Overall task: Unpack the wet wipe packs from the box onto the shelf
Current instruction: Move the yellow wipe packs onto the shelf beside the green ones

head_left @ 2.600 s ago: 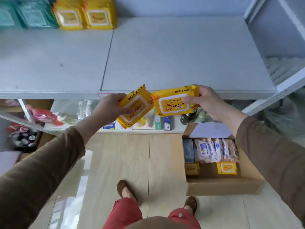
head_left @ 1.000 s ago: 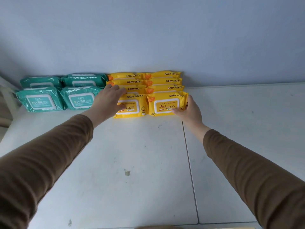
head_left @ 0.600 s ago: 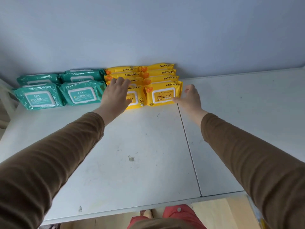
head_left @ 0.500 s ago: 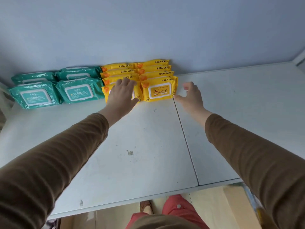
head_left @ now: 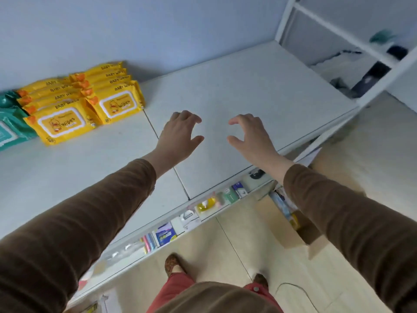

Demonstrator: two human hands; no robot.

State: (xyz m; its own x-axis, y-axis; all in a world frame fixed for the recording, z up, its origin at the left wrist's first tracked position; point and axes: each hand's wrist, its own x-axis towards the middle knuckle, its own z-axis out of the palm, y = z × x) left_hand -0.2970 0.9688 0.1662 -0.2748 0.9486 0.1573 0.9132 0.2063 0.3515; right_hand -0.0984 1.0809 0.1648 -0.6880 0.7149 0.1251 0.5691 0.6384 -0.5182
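Yellow wet wipe packs (head_left: 79,98) stand in 2 rows at the back left of the white shelf (head_left: 259,86), leaning one behind another against the blue wall (head_left: 158,26), with teal packs (head_left: 11,123) just left of them at the picture's edge. Half a second ago both hands were at the front of those rows, the left hand laid on the left front pack and the right hand beside the right one; now both have pulled away to the right of the packs and hover over the bare shelf, well apart from them. The left hand (head_left: 178,136) and the right hand (head_left: 250,136) face each other, fingers curled and spread, thumbs out, each empty and touching nothing. The 2 front packs show their duck labels, uncovered. The view has also swung right since then: the shelf's right end and a white frame (head_left: 338,26) past it are in sight, and below the shelf's front edge the cardboard box (head_left: 304,236) sits on the pale floor (head_left: 225,245), partly hidden by the right sleeve (head_left: 349,222), with a few packs visible at its near side.
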